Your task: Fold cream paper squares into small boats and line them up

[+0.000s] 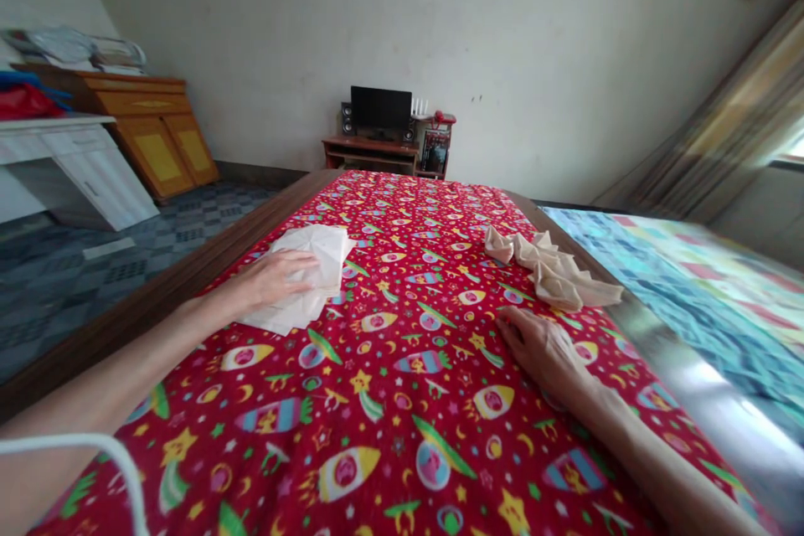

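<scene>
My left hand lies flat on a stack of pale paper sheets, fingers stretched over the top ones. The sheets are fanned unevenly and show crease lines. On the right, my right hand rests on the red patterned cloth with its fingers curled in; nothing shows in it. Just beyond it sit several folded paper shapes of the same pale colour, with pointed tips, grouped close together. My right hand is near them but apart.
The cloth covers a long table with a brown wooden edge. To the right is a bed with coloured bedding. A monitor stands on a desk at the far wall. A white cable crosses the lower left.
</scene>
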Tool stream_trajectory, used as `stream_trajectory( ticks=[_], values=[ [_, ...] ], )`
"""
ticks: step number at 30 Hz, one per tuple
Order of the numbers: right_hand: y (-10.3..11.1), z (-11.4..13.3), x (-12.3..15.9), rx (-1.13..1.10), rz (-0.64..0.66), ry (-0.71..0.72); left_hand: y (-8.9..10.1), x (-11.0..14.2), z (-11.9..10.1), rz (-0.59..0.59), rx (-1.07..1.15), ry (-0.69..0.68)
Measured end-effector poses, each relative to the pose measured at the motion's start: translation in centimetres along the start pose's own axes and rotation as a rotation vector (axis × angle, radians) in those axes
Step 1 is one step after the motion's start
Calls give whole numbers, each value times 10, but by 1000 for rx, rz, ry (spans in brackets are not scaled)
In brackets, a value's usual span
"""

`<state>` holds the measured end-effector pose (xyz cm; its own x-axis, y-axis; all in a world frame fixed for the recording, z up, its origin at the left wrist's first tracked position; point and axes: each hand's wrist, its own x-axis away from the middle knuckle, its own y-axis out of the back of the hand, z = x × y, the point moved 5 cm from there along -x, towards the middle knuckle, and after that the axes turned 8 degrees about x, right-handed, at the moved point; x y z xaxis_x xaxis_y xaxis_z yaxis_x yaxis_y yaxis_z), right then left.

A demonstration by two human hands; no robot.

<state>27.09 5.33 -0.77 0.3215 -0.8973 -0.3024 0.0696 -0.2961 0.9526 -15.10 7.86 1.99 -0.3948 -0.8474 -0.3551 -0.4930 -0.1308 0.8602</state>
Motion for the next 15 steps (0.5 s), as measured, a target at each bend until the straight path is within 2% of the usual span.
stream_trajectory(
  ticks=[4, 8, 15],
  values=[
    [0, 0, 0, -8, 8, 1, -8, -6, -18, 30, 43, -61],
    [2, 1, 0, -33, 7, 4, -17, -13, -29, 35, -41, -32],
    [0, 0, 1, -75, 5, 15, -16, -20, -25, -22, -32, 77]
  ],
)
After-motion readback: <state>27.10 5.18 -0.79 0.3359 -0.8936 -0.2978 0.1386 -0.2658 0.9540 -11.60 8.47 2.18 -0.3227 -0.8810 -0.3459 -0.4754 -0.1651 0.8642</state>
